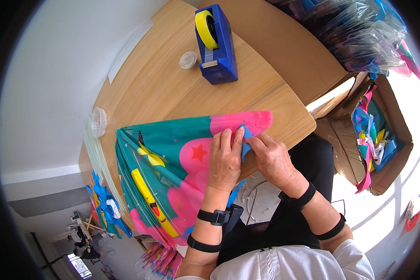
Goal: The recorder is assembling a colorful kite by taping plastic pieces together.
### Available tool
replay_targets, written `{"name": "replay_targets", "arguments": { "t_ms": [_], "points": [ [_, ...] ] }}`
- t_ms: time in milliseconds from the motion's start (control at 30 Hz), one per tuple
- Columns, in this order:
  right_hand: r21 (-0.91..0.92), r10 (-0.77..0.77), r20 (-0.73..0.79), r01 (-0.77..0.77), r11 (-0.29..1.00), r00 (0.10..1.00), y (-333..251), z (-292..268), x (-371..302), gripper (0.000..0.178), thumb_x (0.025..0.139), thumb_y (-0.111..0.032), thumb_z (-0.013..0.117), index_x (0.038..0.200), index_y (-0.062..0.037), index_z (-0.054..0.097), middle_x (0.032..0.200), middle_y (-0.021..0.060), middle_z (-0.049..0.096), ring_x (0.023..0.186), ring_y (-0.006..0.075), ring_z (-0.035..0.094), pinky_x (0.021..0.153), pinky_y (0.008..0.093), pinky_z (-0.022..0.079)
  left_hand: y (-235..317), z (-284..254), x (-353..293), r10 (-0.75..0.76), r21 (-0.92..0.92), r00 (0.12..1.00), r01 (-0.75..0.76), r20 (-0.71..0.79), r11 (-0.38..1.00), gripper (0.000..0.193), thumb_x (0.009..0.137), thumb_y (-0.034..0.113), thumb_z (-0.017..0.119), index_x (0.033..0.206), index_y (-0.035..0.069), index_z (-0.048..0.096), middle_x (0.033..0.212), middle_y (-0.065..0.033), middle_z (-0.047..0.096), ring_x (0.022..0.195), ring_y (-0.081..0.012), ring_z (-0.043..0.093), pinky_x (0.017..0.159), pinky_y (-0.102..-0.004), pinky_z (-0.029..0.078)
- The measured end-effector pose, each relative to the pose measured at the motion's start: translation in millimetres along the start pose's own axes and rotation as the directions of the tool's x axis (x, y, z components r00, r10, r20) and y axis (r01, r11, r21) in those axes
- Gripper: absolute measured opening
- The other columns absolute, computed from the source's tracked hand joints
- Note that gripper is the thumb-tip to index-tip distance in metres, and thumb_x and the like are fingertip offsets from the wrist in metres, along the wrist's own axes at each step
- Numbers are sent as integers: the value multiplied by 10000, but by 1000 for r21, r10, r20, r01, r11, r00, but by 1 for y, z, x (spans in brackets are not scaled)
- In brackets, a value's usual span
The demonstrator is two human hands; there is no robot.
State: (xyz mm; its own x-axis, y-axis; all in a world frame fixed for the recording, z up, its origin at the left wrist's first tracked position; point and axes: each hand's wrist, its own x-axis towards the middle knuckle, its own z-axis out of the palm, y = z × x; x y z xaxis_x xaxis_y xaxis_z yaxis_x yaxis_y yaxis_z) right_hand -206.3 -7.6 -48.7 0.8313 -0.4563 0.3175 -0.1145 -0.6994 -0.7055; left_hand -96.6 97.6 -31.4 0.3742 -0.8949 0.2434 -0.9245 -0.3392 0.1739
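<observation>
Head view: two hands work a blue tab at the tip of a folded kite on a table.

Lying fanned across the table's [168,79] near edge is the kite [172,172], glossy teal plastic with big pink patches, a red star and yellow-and-black shapes, its folds gathered into a pink point nearest the tape dispenser [215,44]. On that point, the left hand [225,161] lies flat, fingers pressed together and holding the plastic down. Just beside it, the right hand [271,158] pinches the small blue tab [246,142] between thumb and forefinger, the hands touching at the tab. Left of the dispenser sits a small clear round lid [188,60]. Well right of the dispenser, off the table, an open cardboard box [382,140] holds mixed coloured pieces.
</observation>
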Motion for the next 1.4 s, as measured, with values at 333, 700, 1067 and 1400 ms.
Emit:
{"name": "replay_targets", "arguments": {
  "t_ms": [333, 700, 1067, 1400],
  "points": [
    [-162, -32, 121, 52, 985, 992, -10, -7, 6, 301, 710, -24, 604, 995, 65, 573, 884, 150, 549, 828, 298, 610, 681, 367, 519, -2, -1, 1, -23, -36, 1000, 24, 8, 999, 414, 800, 42, 570, 1213, 30, 598, 1083, -160, 530, 1019, -321, 527, 897, -405, 474],
    [-154, -189, 84, 200, 968, 978, 3, -6, -2, 251, 675, -40, 603, 901, 68, 590, 1248, 244, 523, 877, 284, 601, 777, 365, 529, -5, 0, 2, -39, -24, 999, 39, 14, 999, 429, 781, 36, 583, 1208, 48, 621, 1062, -148, 538, 995, -307, 532, 882, -393, 466],
    [-213, -221, 118, 242, 947, 968, 4, -5, 2, 200, 672, -58, 598, 836, 49, 557, 1197, 282, 570, 880, 296, 614, 790, 362, 531, -10, -10, 12, -149, -261, 989, 139, -19, 955, 452, 716, -115, 571, 1127, 51, 661, 974, -117, 579, 891, -284, 573, 785, -378, 501],
    [-206, -223, 116, 243, 948, 968, 0, -5, 1, 170, 700, -50, 584, 828, 51, 537, 1223, 295, 547, 897, 315, 602, 776, 379, 526, -68, -43, 113, -492, -587, 856, 319, -158, 744, 200, 903, 56, 555, 1050, -32, 656, 817, -65, 591, 726, -157, 554, 645, -271, 477]
  ]
}}
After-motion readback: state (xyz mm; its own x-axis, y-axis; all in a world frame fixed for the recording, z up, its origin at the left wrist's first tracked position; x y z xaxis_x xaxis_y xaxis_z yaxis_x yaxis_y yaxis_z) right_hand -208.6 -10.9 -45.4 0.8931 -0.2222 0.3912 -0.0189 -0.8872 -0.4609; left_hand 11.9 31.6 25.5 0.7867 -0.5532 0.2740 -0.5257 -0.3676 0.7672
